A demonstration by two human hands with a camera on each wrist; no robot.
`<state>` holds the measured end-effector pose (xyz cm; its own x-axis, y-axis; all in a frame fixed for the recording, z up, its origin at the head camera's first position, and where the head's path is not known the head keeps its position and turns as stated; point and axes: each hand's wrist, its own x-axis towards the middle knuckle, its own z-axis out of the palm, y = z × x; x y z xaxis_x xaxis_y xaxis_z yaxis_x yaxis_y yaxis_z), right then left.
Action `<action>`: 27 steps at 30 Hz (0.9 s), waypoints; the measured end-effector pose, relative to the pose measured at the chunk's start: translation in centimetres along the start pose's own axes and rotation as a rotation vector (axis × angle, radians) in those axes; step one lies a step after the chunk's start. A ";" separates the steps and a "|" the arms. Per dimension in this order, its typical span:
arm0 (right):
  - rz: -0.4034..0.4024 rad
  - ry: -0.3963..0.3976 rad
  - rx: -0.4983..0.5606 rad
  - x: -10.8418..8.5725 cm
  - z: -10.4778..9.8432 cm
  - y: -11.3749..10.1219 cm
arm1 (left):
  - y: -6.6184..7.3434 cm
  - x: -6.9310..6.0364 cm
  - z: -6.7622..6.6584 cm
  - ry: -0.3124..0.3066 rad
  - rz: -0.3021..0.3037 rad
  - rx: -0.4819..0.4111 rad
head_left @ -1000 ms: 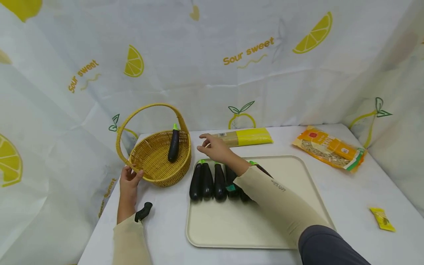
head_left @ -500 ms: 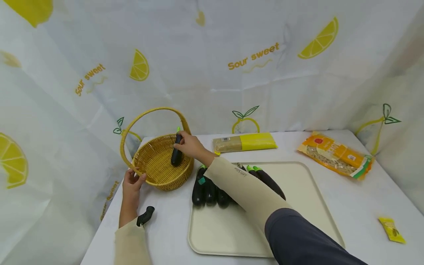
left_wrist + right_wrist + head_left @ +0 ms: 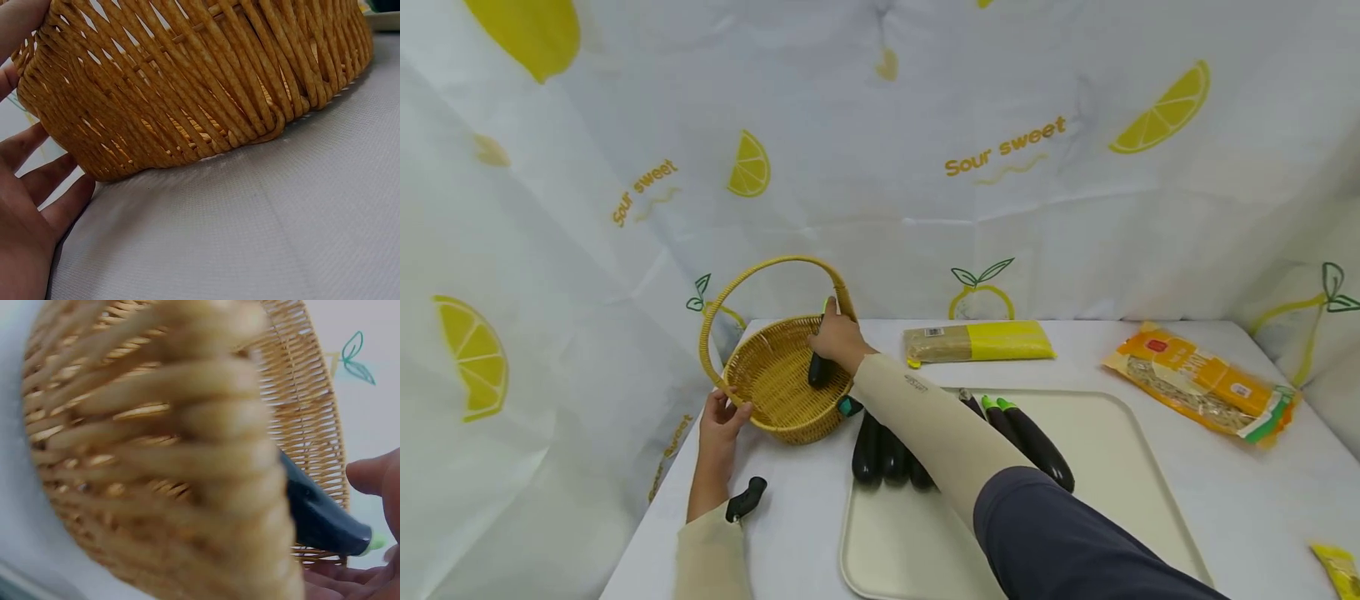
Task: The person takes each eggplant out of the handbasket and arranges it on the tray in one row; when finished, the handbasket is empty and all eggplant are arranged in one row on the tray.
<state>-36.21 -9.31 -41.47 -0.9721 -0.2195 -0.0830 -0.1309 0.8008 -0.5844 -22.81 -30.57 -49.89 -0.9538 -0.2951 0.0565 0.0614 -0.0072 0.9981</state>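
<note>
A round wicker basket (image 3: 782, 417) with a tall arched handle stands at the left of the table. My left hand (image 3: 721, 429) holds its near left side, thumb at the rim and fingertips against the lower wall in the left wrist view. An eggplant (image 3: 822, 372) with a green stem leans inside the basket's right side. Over its upper part lies my right hand (image 3: 841, 337). In the right wrist view the thumb (image 3: 375, 475) stands apart from the eggplant (image 3: 322, 512), and the other fingers are partly hidden behind the rim.
A beige tray (image 3: 925, 542) with several eggplants (image 3: 867, 454) lies right of the basket, partly covered by the right sleeve. Behind it is a yellow noodle pack (image 3: 977, 342). Farther right lie an orange bag (image 3: 1210, 382) and a small yellow packet (image 3: 1337, 571).
My right hand has moved left from above the tray to the eggplant in the basket, pinched it, and now lies over it. My left hand stays at the basket. The head view has shifted.
</note>
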 end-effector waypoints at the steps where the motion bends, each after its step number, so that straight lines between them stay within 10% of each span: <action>1: 0.012 0.007 0.003 0.1 0.1 0.1 | -0.1 0.0 0.1 -0.003 -0.003 0.000; 15: -0.059 0.085 0.131 -0.3 0.0 1.0 | -0.1 0.0 0.6 -0.017 0.035 -0.002; 27: -0.070 0.080 0.727 -4.3 -1.8 1.8 | 0.3 -0.1 0.0 0.004 -0.013 -0.018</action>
<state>-32.64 -5.97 -40.70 -0.9812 -0.1925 0.0168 -0.0576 0.2084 -0.9763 -22.74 -30.56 -49.56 -0.9533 -0.2990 0.0434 0.0543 -0.0283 0.9981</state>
